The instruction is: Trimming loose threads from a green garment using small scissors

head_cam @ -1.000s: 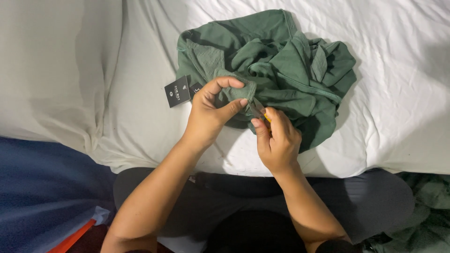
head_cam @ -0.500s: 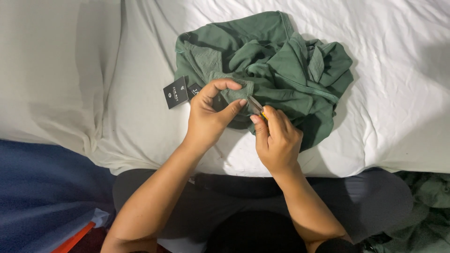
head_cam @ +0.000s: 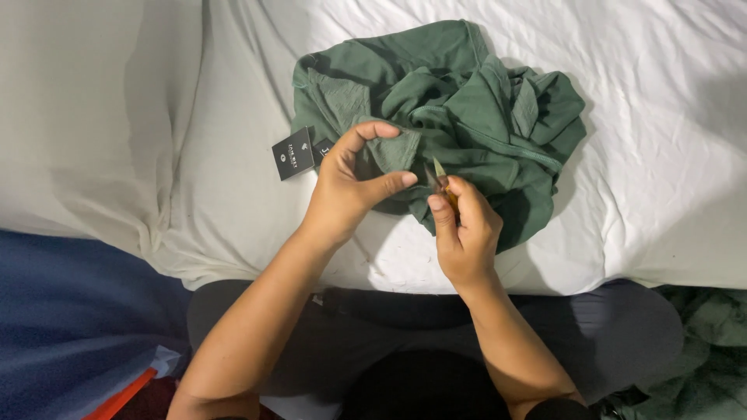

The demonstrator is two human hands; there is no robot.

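A crumpled dark green garment (head_cam: 467, 109) lies on a white bedsheet (head_cam: 654, 140). A black hang tag (head_cam: 293, 153) sticks out at its left side. My left hand (head_cam: 352, 187) pinches a fold of the green fabric between thumb and forefinger. My right hand (head_cam: 463, 225) is closed around a small pair of thread snips (head_cam: 440, 177) with an orange handle; the metal tips point up at the pinched fabric, just right of my left thumb.
The white sheet drapes over the bed edge toward my lap. A blue cloth (head_cam: 70, 311) lies at lower left with an orange object (head_cam: 120, 397) below it. More green fabric (head_cam: 700, 350) sits at lower right.
My left hand has loosened its fingers and now holds the fold more openly. The snips' tips show clearly now and sit slightly apart from the left thumb.
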